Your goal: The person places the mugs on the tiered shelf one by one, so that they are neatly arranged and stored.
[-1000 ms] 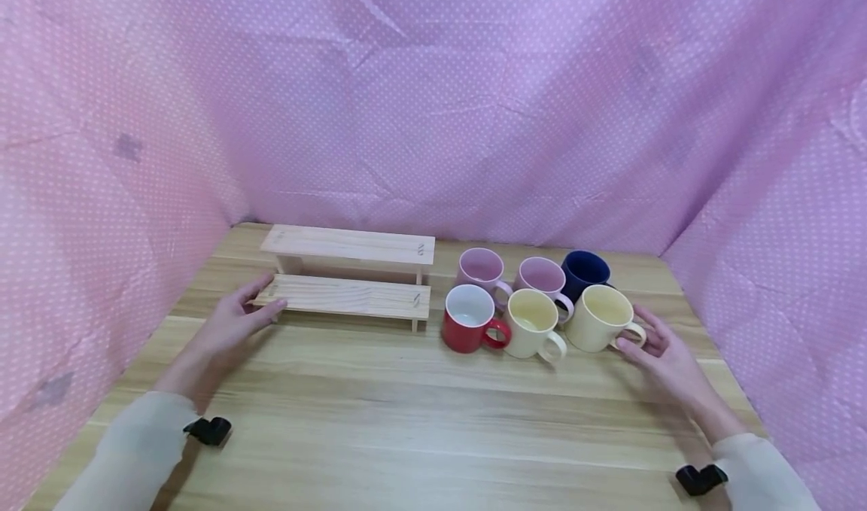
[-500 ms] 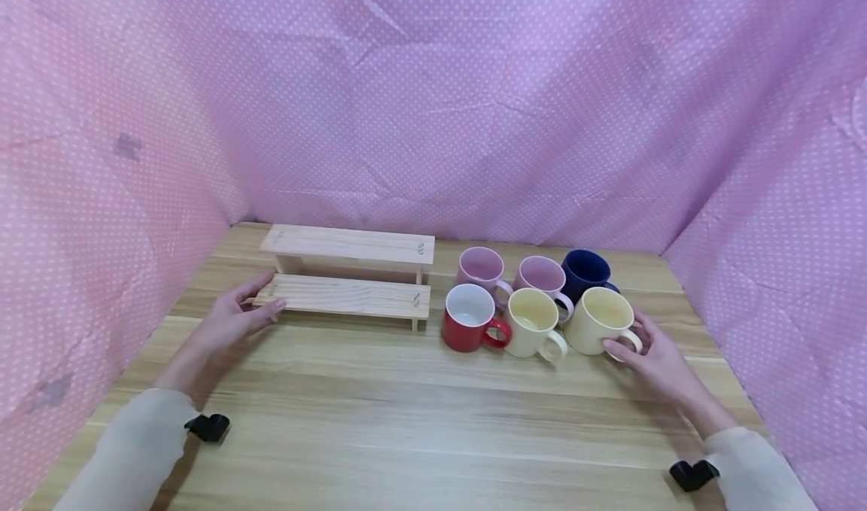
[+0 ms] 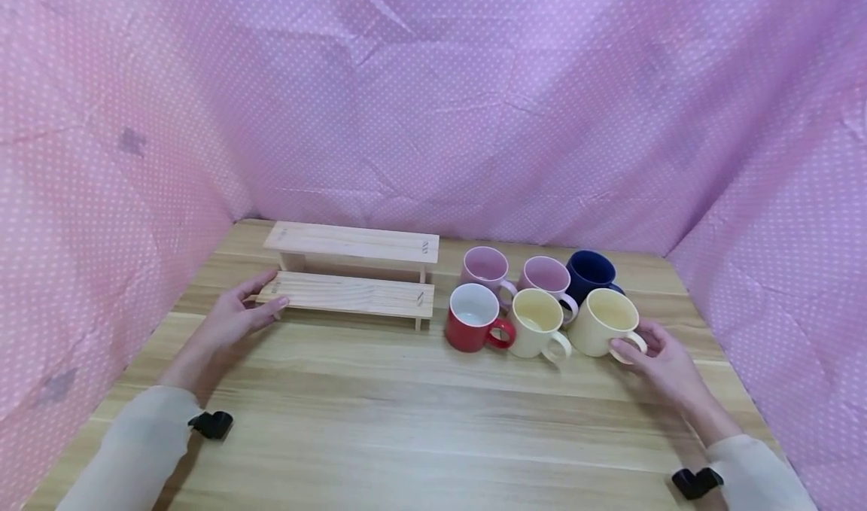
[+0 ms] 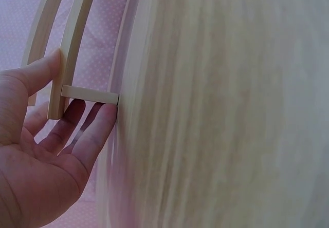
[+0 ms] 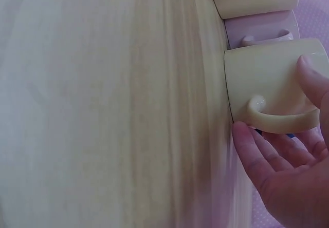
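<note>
My left hand (image 3: 233,317) holds the left end of a low wooden shelf (image 3: 352,296). In the left wrist view, the thumb lies on the edge of its board (image 4: 77,38), with fingers against the short leg (image 4: 90,94). On the right, my right hand (image 3: 667,360) grips a pale yellow mug (image 3: 596,334) at its handle side. Its thumb (image 5: 311,79) presses the mug's wall in the right wrist view, while the other fingers reach behind the handle (image 5: 285,121). This mug stands upright at the right end of the front row.
Beside it stand another pale yellow mug (image 3: 528,338) and a red mug (image 3: 466,332) with a white inside. Behind are two pink mugs, one at the left (image 3: 484,266), and a dark blue mug (image 3: 591,274). A taller wooden shelf (image 3: 352,244) is behind the low one.
My right thumb has come up from below the handle onto the yellow mug, and the fingers have closed in. My left hand keeps its place on the shelf. The head view has shifted slightly.
</note>
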Demonstrator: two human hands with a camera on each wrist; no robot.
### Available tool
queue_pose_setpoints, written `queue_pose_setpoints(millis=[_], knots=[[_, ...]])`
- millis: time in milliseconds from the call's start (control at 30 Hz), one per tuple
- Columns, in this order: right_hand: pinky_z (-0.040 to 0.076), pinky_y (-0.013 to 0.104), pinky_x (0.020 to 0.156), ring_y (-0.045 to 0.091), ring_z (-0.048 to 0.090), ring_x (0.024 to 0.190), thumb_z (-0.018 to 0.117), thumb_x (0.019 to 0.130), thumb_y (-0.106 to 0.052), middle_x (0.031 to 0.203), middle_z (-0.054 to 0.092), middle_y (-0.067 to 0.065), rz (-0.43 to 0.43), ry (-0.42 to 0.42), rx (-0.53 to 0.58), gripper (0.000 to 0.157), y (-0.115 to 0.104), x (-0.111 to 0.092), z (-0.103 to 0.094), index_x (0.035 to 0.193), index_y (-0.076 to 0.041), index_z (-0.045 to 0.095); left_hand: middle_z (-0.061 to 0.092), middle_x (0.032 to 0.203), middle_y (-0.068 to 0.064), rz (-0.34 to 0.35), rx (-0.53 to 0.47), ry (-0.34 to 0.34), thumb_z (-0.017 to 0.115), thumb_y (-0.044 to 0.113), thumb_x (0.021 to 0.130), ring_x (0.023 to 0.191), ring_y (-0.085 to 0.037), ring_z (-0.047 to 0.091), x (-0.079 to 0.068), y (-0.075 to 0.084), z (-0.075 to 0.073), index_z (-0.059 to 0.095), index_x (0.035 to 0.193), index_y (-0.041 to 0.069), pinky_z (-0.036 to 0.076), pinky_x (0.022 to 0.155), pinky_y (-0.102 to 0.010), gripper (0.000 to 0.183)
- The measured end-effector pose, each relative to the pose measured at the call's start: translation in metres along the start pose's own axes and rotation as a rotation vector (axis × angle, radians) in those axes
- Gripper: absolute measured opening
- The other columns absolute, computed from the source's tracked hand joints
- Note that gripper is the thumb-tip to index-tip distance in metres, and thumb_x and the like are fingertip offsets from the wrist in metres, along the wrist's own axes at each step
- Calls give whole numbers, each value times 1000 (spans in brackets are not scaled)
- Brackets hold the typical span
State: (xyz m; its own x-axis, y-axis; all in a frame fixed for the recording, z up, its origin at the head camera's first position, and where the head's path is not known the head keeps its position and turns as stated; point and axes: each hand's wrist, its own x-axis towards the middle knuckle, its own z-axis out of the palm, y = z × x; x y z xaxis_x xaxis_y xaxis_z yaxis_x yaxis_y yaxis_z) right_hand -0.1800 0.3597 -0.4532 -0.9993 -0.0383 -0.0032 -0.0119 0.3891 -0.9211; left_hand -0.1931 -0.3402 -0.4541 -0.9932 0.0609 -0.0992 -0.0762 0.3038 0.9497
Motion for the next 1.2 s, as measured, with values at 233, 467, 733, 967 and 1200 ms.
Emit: queue_pose_setpoints(millis=[233,467,733,967,1200], knots=[[63,27,75,5,71,89,71,97,-10,100,74,-11,35,16,190,23,4,-5,-1,118,-20,68,19,162,-29,7,0,9,74,25,96,97,-11,64,2,-1,0,26,161,8,58,86,-20,82],[60,25,80,8,72,92,63,101,-8,103,76,-3,-49,-8,245,19,9,-11,-2,110,-19,76,24,159,-29,11,12,7,73,26,97,97,-12,64,1,-2,0,25,162,9,58,87,-21,82],[60,26,80,8,73,92,65,100,-6,101,76,-3,-76,65,332,17,12,-13,2,110,-12,77,31,156,-26,21,-1,9,72,25,97,96,-11,64,0,-2,1,25,161,8,58,87,-21,82],[59,31,82,11,73,93,67,99,-8,101,77,1,-87,110,396,16,14,-13,4,112,-6,75,20,162,-28,20,11,2,73,25,97,96,-12,64,0,-1,0,24,161,8,58,87,-21,82],[61,28,77,9,73,92,67,99,-9,99,77,-1,-89,128,353,18,7,-10,-2,115,-5,75,33,154,-29,36,-14,8,72,23,97,94,-13,66,1,-3,2,24,161,4,58,88,-23,82]])
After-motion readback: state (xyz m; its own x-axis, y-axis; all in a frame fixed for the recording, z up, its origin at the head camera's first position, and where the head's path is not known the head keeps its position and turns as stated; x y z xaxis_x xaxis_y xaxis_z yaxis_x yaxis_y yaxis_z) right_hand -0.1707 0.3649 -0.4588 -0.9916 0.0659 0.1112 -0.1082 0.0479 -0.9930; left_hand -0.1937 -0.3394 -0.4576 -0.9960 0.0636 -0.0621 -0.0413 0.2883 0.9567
